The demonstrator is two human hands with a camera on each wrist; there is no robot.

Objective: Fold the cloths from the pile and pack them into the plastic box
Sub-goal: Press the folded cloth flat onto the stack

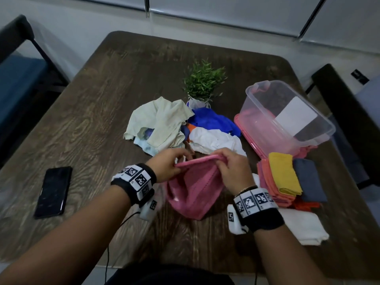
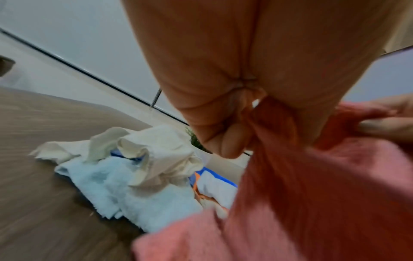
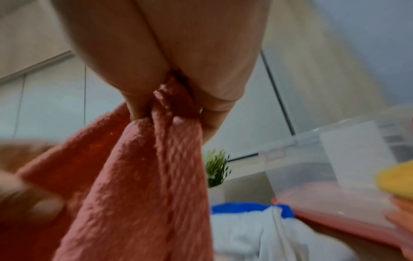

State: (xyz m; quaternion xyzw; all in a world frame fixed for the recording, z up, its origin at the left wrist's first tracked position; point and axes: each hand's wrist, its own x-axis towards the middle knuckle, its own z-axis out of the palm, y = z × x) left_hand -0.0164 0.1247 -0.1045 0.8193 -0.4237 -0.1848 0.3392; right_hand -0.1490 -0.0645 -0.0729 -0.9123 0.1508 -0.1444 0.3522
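Observation:
A pink cloth (image 1: 193, 186) hangs above the near middle of the table, held by its top edge. My left hand (image 1: 170, 163) pinches the left end of that edge and my right hand (image 1: 232, 167) pinches the right end. The wrist views show the pink cloth (image 2: 301, 185) (image 3: 138, 185) gathered between thumb and fingers of each hand. Behind the hands lies the pile (image 1: 176, 126) of loose cloths: cream, light blue, blue and white. The clear plastic box (image 1: 287, 118) stands tilted at the right on its pink lid.
A stack of folded cloths (image 1: 287, 179), yellow, orange and grey, lies at the right near the box, with a white cloth (image 1: 304, 225) in front of it. A small potted plant (image 1: 202, 83) stands behind the pile. A black phone (image 1: 53, 191) lies at the left.

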